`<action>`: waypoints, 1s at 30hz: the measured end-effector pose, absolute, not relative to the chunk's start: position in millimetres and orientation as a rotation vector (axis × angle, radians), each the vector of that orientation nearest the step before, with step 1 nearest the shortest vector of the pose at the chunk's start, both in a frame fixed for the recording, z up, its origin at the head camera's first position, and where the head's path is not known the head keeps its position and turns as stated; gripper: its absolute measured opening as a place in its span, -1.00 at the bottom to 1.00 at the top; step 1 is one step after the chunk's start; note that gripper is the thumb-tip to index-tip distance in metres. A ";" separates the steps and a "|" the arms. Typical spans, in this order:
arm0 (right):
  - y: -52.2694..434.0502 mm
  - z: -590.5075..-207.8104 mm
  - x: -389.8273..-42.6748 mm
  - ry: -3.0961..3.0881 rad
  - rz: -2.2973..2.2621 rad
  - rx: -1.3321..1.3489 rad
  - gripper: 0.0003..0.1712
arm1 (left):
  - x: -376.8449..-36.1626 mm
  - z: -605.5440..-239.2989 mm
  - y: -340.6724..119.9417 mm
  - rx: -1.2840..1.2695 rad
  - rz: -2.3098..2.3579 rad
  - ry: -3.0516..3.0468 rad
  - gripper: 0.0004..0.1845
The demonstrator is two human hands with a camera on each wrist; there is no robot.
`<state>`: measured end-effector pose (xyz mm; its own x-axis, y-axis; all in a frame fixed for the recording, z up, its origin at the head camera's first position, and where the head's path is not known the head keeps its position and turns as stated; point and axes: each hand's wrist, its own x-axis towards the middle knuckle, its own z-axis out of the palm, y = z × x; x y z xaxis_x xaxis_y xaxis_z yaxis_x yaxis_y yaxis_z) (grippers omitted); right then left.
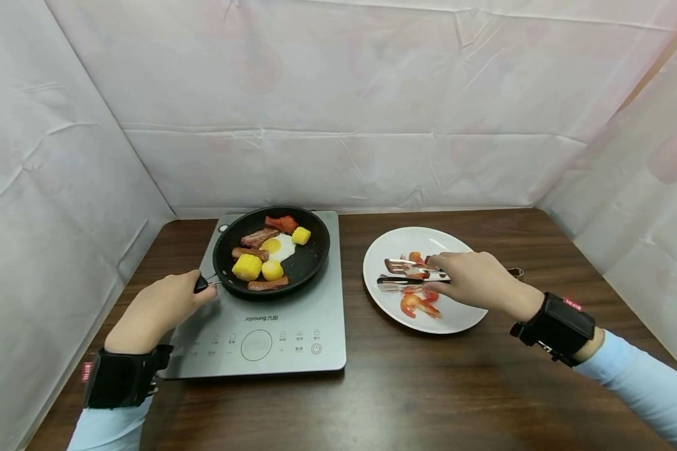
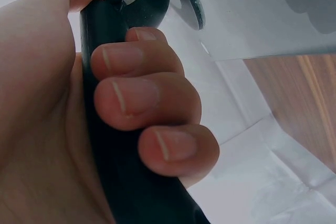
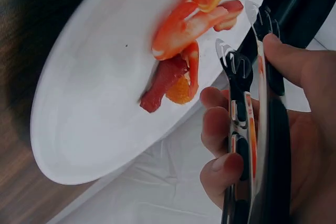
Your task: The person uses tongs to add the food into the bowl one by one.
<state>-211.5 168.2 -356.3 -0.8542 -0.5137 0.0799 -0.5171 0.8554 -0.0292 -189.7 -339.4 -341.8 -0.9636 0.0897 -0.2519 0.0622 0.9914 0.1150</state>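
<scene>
My left hand (image 1: 160, 310) grips the black handle (image 2: 105, 145) of a frying pan (image 1: 310, 266), fingers curled round it in the left wrist view. The pan rests on a silver induction cooktop (image 1: 192, 357) and holds a fried egg (image 1: 284, 249), yellow corn pieces (image 1: 247, 267), sausages (image 1: 267, 284) and strips of meat (image 1: 259, 237). Over the white plate (image 1: 383, 250) my right hand (image 1: 482, 280) holds metal tongs (image 3: 262, 145), their slotted tips apart with nothing visible between them. Below the tongs lie shrimp (image 3: 176, 32), a dark red meat piece (image 3: 165, 83) and an orange piece (image 3: 179, 90).
Dark wooden table (image 1: 406, 388) under everything. White sheeting (image 1: 338, 169) stands close behind the pan and plate, with more at the left and right sides. The cooktop's control panel (image 1: 256, 345) faces the front.
</scene>
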 end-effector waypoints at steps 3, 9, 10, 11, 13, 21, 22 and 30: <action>168.5 -360.5 -211.3 -2.937 0.064 0.860 -0.67 | -189.6 -342.0 -339.2 0.117 0.161 2.881 -0.24; 168.8 -366.1 -212.2 -2.877 0.059 0.894 -0.74 | -189.4 -342.4 -338.6 0.117 0.164 2.885 -0.24; 168.8 -366.6 -212.4 -2.870 0.066 0.899 -0.74 | -189.3 -342.5 -338.6 0.116 0.164 2.886 -0.24; 168.9 -367.1 -212.5 -2.863 0.074 0.903 -0.74 | -189.3 -342.6 -338.6 0.115 0.164 2.885 -0.24; 169.1 -368.2 -212.4 -2.849 0.089 0.914 -0.75 | -189.0 -342.5 -338.6 0.113 0.160 2.883 -0.23; 169.4 -369.5 -210.7 -2.851 0.106 0.918 -0.76 | -188.5 -342.1 -339.1 0.111 0.160 2.886 -0.24; 169.6 -370.2 -210.6 -2.858 0.111 0.911 -0.76 | -188.7 -342.3 -339.0 0.111 0.157 2.887 -0.24; 170.3 -377.2 -209.8 -2.898 0.139 0.854 -0.79 | -190.0 -344.6 -339.1 0.100 0.148 2.884 -0.22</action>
